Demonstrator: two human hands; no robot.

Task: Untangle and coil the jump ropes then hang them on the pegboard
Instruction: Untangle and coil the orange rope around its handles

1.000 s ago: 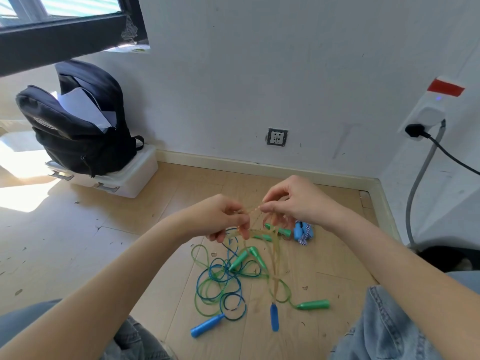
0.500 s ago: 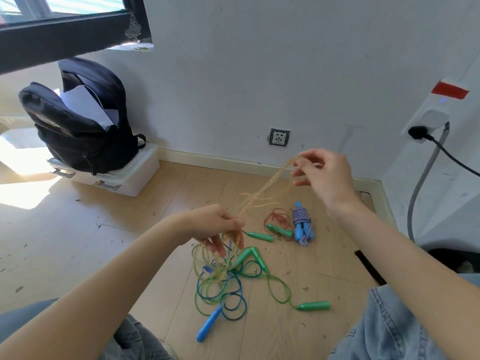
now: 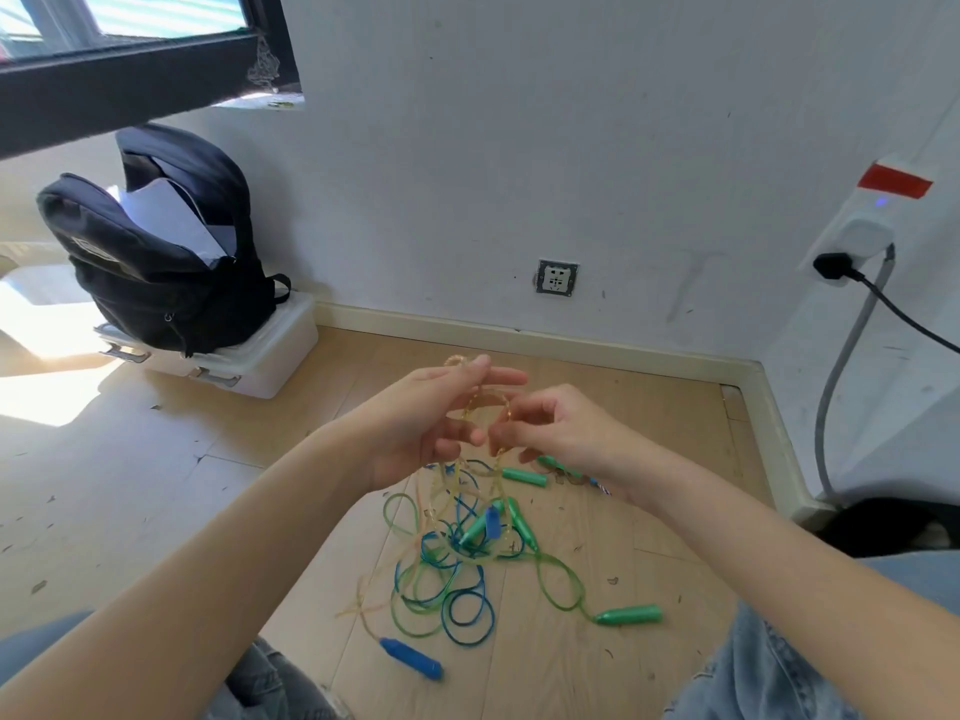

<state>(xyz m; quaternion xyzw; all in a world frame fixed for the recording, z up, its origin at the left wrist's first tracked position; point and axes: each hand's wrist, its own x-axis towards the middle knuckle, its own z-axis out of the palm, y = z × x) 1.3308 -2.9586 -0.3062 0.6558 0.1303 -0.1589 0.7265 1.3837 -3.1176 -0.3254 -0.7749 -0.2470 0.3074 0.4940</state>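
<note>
Head view has a black backpack [image 3: 156, 252] sitting on a white storage box [image 3: 260, 363] by the wall. Both hands, left hand [image 3: 421, 423] and right hand [image 3: 558, 433], pinch a pale yellow rope [image 3: 480, 402] above the green-and-blue rope tangle [image 3: 452, 579] mid-floor.

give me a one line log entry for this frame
step: untangling | left hand: holds yellow rope | right hand: pinches it | tangled ropes: floor
</note>
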